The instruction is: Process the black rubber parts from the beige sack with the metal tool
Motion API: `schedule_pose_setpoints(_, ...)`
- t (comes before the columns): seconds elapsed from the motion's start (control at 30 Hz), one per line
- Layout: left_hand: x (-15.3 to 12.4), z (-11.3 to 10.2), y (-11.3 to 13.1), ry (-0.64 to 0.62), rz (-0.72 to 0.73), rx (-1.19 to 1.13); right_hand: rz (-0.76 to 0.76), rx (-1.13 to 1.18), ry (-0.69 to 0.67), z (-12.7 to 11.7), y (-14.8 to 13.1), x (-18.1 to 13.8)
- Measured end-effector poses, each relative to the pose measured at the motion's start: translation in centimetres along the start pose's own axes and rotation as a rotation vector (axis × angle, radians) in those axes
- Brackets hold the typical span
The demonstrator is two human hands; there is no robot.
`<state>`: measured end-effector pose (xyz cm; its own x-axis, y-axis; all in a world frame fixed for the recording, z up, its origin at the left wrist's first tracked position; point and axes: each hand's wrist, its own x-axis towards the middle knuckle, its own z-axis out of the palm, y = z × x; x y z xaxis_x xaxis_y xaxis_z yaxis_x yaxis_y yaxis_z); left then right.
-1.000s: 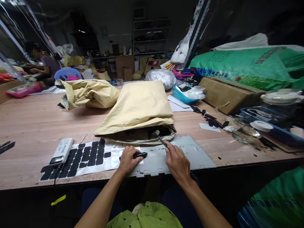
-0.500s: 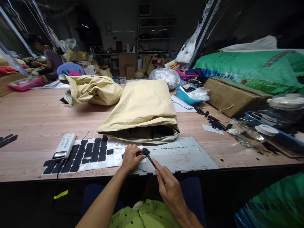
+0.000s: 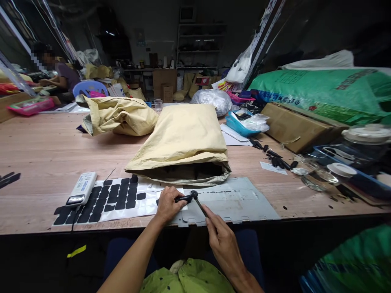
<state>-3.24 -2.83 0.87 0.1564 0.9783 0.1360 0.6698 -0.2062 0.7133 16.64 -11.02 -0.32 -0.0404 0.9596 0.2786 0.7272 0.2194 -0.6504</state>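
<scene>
My left hand (image 3: 168, 206) is closed on a slim black part (image 3: 183, 198), held low over the front of a grey sheet (image 3: 238, 199). A round black end (image 3: 194, 194) shows at the part's right tip. My right hand (image 3: 222, 238) is wrapped round a thin metal rod-like tool (image 3: 201, 208), slanted up to the left, its tip at that round end. Whether the round end belongs to the part or the tool I cannot tell. Just beyond my hands lies a yellowish sack (image 3: 189, 134), its dark mouth facing me.
Left of my hands are a white sheet of black stickers (image 3: 122, 195) and a white handheld device (image 3: 82, 188) with a cable. A second sack (image 3: 122, 116) lies behind. On the right are loose black parts (image 3: 277, 158), a cardboard box (image 3: 302, 126) and a jar (image 3: 366, 140). A person (image 3: 62, 77) sits far left.
My right hand and the tool have shifted a little to the right, along with the round black end. More of the black part shows beyond my left fingers, which stay nearly in place.
</scene>
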Motion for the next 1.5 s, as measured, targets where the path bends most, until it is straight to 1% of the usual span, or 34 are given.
schedule_pose_setpoints(0.1,0.0,-0.1,0.1,-0.002,-0.002,0.005,0.024,-0.057,0.083,-0.9,0.7,2.6)
schedule_pose_setpoints(0.2,-0.1,-0.1,0.1,0.0,0.011,0.015,0.071,-0.209,0.138,-2.0,2.0,6.4)
schedule_pose_setpoints(0.3,-0.1,-0.1,0.0,-0.005,0.016,0.024,0.197,-0.41,0.147,-2.2,3.8,9.5)
schedule_pose_setpoints(0.37,0.0,0.0,0.0,-0.01,0.009,0.031,0.247,-0.507,0.143,-1.8,4.8,10.5)
schedule_pose_setpoints(0.4,0.1,0.0,-0.1,-0.012,0.008,0.033,0.247,-0.546,0.148,-1.5,5.2,10.7)
schedule_pose_setpoints(0.5,0.2,-0.1,0.0,-0.009,0.031,0.042,0.2,-0.629,0.174,-0.8,5.9,10.6)
schedule_pose_setpoints(0.57,-0.3,-0.4,0.4,0.009,0.075,0.051,0.183,-0.656,0.175,-0.5,6.0,10.5)
schedule_pose_setpoints(0.6,-1.0,-0.6,0.6,0.021,0.117,0.058,0.182,-0.664,0.17,-0.5,6.0,10.5)
schedule_pose_setpoints(0.67,-3.2,-0.9,1.0,0.033,0.254,0.08,0.182,-0.682,0.16,-0.6,5.8,10.5)
schedule_pose_setpoints(0.73,-6.4,-0.7,1.0,0.028,0.424,0.096,0.189,-0.699,0.149,-0.7,5.7,10.6)
schedule_pose_setpoints(0.77,-8.1,-0.4,0.6,0.017,0.479,0.104,0.194,-0.706,0.145,-0.7,5.6,10.6)
schedule_pose_setpoints(0.8,-9.7,0.2,0.1,0.001,0.493,0.111,0.197,-0.709,0.14,-0.8,5.6,10.6)
schedule_pose_setpoints(0.83,-11.2,0.9,-0.7,-0.024,0.459,0.126,0.199,-0.71,0.137,-0.7,5.5,10.7)
schedule_pose_setpoints(0.87,-12.4,1.7,-1.6,-0.059,0.374,0.152,0.199,-0.709,0.135,-0.7,5.5,10.7)
schedule_pose_setpoints(0.93,-14.2,3.3,-3.4,-0.16,0.118,0.242,0.195,-0.708,0.138,-0.7,5.5,10.6)
schedule_pose_setpoints(0.97,-14.6,3.9,-4.0,-0.211,-0.012,0.291,0.192,-0.709,0.143,-0.6,5.6,10.6)
schedule_pose_setpoints(1.0,-14.8,4.3,-4.3,-0.259,-0.11,0.327,0.187,-0.71,0.149,-0.6,5.6,10.6)
schedule_pose_setpoints(1.03,-14.7,4.5,-4.2,-0.305,-0.157,0.338,0.182,-0.712,0.156,-0.6,5.6,10.6)
schedule_pose_setpoints(1.07,-14.4,4.5,-3.6,-0.35,-0.146,0.319,0.176,-0.714,0.16,-0.6,5.7,10.6)
schedule_pose_setpoints(1.1,-13.8,4.2,-2.6,-0.382,-0.087,0.275,0.171,-0.716,0.164,-0.6,5.7,10.6)
schedule_pose_setpoints(1.17,-11.6,3.3,0.3,-0.388,0.107,0.157,0.164,-0.72,0.169,-0.5,5.8,10.6)
schedule_pose_setpoints(1.2,-10.0,2.8,1.9,-0.329,0.181,0.12,0.163,-0.72,0.171,-0.5,5.9,10.6)
schedule_pose_setpoints(1.23,-8.0,2.3,3.4,-0.241,0.231,0.102,0.163,-0.719,0.173,-0.5,5.9,10.6)
schedule_pose_setpoints(1.27,-5.6,1.9,4.7,-0.145,0.238,0.09,0.162,-0.717,0.175,-0.5,6.0,10.5)
schedule_pose_setpoints(1.3,-3.1,1.6,5.7,-0.057,0.204,0.082,0.161,-0.715,0.179,-0.5,6.0,10.5)
schedule_pose_setpoints(1.33,-0.4,1.5,6.5,0.03,0.133,0.102,0.159,-0.714,0.182,-0.5,6.1,10.5)
schedule_pose_setpoints(1.37,2.3,1.4,6.9,0.072,0.052,0.13,0.157,-0.713,0.185,-0.4,6.1,10.5)
schedule_pose_setpoints(1.4,4.8,1.6,7.2,0.086,-0.044,0.167,0.154,-0.714,0.189,-0.4,6.2,10.5)
schedule_pose_setpoints(1.43,7.0,1.8,7.4,0.073,-0.155,0.208,0.152,-0.715,0.192,-0.4,6.2,10.5)
schedule_pose_setpoints(1.5,10.3,2.5,7.4,-0.025,-0.346,0.267,0.151,-0.716,0.193,-0.4,6.3,10.6)
